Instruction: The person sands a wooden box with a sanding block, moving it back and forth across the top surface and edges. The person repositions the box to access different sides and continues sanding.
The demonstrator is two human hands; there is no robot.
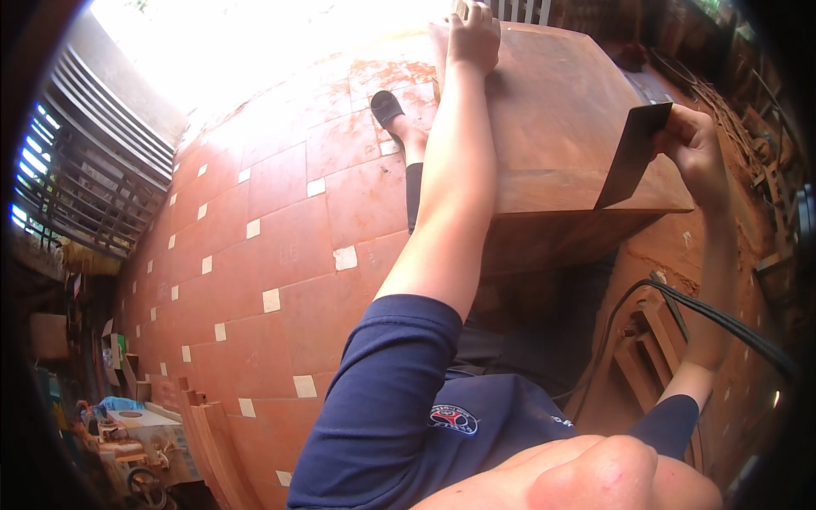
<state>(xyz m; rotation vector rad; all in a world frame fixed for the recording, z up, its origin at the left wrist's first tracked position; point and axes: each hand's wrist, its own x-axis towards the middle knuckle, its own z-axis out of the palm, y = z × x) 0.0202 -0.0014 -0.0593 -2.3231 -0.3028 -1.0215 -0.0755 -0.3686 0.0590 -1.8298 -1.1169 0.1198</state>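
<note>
A large reddish-brown wooden box (552,110) stands before me, its broad top face smeared with pale dust. My left arm stretches along the box's left side, and my left hand (473,41) is closed over the far left edge, fingers curled. At the right, my right hand (695,153) pinches a thin, dark, stiff-looking rectangular sheet (633,155) by its upper right part. The sheet slants down to the left, its lower corner at the box's near edge. Whether it is sandpaper or a metal scraper I cannot tell.
Red floor tiles (255,280) with small pale squares spread left. A slatted barrier (102,144) borders them. Cut wooden pieces (646,361) lie right of my legs, with a black cable (722,316) crossing above. Planks (217,442) and a machine with a handwheel (146,486) stand lower left.
</note>
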